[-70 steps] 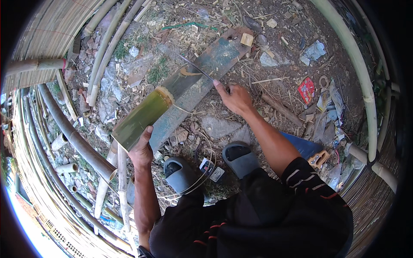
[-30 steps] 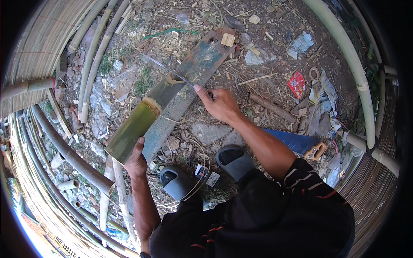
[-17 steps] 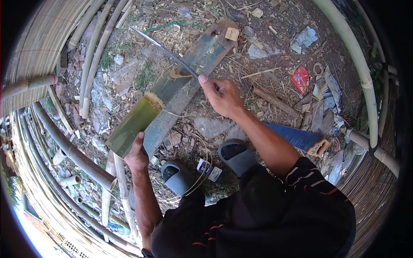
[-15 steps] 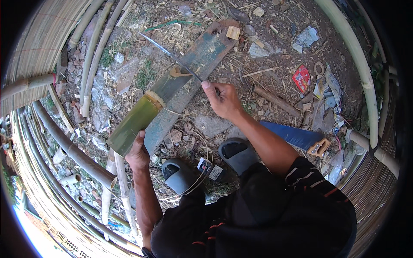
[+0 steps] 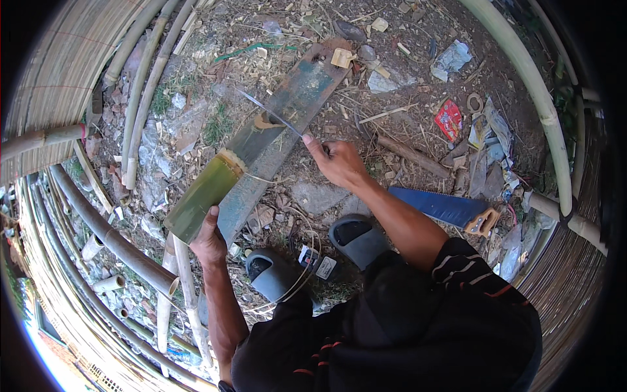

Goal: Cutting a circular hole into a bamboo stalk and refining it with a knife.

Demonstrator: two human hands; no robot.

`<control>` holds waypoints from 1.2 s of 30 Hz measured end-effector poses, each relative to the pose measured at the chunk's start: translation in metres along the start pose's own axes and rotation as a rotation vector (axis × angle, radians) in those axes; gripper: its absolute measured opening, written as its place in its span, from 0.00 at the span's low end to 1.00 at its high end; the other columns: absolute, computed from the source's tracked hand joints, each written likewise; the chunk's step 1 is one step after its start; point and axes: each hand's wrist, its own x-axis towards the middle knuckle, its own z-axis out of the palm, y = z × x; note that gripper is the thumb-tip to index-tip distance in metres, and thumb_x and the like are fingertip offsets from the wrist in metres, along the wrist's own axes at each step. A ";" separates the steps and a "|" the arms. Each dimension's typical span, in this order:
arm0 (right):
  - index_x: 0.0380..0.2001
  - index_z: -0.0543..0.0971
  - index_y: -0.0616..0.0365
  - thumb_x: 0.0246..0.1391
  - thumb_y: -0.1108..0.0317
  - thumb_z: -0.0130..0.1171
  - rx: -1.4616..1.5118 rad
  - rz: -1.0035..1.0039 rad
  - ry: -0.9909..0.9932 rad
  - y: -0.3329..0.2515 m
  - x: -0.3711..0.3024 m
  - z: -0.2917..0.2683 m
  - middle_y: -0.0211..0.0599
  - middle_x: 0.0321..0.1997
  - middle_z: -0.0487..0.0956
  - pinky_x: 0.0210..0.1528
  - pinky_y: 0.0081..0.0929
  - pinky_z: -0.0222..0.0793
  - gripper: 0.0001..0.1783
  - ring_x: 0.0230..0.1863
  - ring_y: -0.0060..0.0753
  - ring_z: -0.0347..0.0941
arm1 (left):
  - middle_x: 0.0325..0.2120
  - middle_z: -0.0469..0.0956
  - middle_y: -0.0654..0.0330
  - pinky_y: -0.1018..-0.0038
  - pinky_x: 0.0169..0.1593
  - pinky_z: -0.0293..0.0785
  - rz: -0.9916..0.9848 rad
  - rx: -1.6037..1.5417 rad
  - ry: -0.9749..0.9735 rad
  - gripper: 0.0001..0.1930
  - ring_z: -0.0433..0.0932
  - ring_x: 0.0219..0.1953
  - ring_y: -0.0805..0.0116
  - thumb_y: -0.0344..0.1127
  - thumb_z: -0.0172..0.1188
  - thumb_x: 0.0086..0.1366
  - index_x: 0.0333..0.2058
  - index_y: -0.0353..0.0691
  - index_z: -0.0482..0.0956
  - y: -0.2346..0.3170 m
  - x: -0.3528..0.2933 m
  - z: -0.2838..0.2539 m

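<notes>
My left hand is wrapped around the near end of a bamboo section, its thumb on top. The near part of the bamboo is smooth and green. Past a pale, rough-cut ring its far part is darker, with a pale-edged notch near the end. The bamboo lies slanting along a worn wooden board. My right hand is closed on a long thin metal blade, seen almost edge-on; its handle is hidden in the fingers. The blade passes over the notched end; whether it touches cannot be told.
A blue handsaw with a wooden handle lies right of my right forearm. A wood block sits at the board's far end. Bamboo poles lie left, and a curved pole stands right. Grey sandals are on my feet.
The blade has swung, and its tip now sits lower and further right, closer to the bamboo's notch. The whole view has shifted slightly. My left hand keeps its hold on the bamboo.
</notes>
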 end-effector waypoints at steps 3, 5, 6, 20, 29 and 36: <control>0.12 0.74 0.61 0.62 0.25 0.47 0.092 -0.161 0.076 0.001 -0.006 0.005 0.36 0.10 0.69 0.22 0.44 0.63 0.47 0.15 0.35 0.66 | 0.54 0.77 0.54 0.64 0.63 0.74 -0.039 -0.041 0.088 0.31 0.78 0.56 0.62 0.30 0.73 0.59 0.60 0.34 0.72 -0.008 0.001 -0.004; 0.12 0.74 0.61 0.63 0.26 0.47 0.056 -0.003 0.001 0.007 -0.006 0.003 0.35 0.10 0.68 0.22 0.43 0.61 0.47 0.16 0.33 0.65 | 0.55 0.77 0.53 0.62 0.64 0.74 -0.039 -0.048 0.043 0.32 0.77 0.57 0.61 0.30 0.73 0.59 0.61 0.35 0.71 -0.012 0.001 -0.011; 0.12 0.74 0.61 0.64 0.27 0.46 0.018 0.144 -0.093 0.003 -0.005 -0.001 0.34 0.10 0.67 0.22 0.42 0.60 0.46 0.16 0.31 0.64 | 0.55 0.77 0.53 0.62 0.64 0.74 -0.045 -0.072 0.050 0.32 0.77 0.58 0.60 0.30 0.72 0.60 0.61 0.35 0.70 -0.010 -0.001 -0.009; 0.12 0.74 0.61 0.62 0.23 0.44 0.244 -0.198 0.108 -0.021 -0.025 0.000 0.36 0.10 0.68 0.21 0.44 0.60 0.48 0.15 0.36 0.66 | 0.57 0.75 0.52 0.58 0.66 0.74 -0.111 -0.116 0.121 0.31 0.77 0.59 0.58 0.30 0.71 0.61 0.62 0.36 0.70 -0.008 -0.009 -0.006; 0.12 0.75 0.60 0.61 0.22 0.45 0.272 -0.207 0.078 -0.011 -0.021 0.004 0.35 0.11 0.69 0.22 0.42 0.62 0.48 0.16 0.35 0.68 | 0.58 0.74 0.54 0.61 0.65 0.76 -0.094 -0.156 0.155 0.29 0.76 0.61 0.60 0.27 0.70 0.63 0.61 0.39 0.70 -0.012 -0.007 -0.006; 0.15 0.77 0.65 0.61 0.21 0.42 0.053 0.104 -0.046 0.015 0.000 0.006 0.47 0.14 0.74 0.26 0.52 0.66 0.51 0.19 0.51 0.73 | 0.59 0.72 0.50 0.56 0.65 0.77 -0.155 -0.343 0.193 0.29 0.74 0.62 0.55 0.41 0.67 0.68 0.62 0.37 0.68 0.000 0.001 0.003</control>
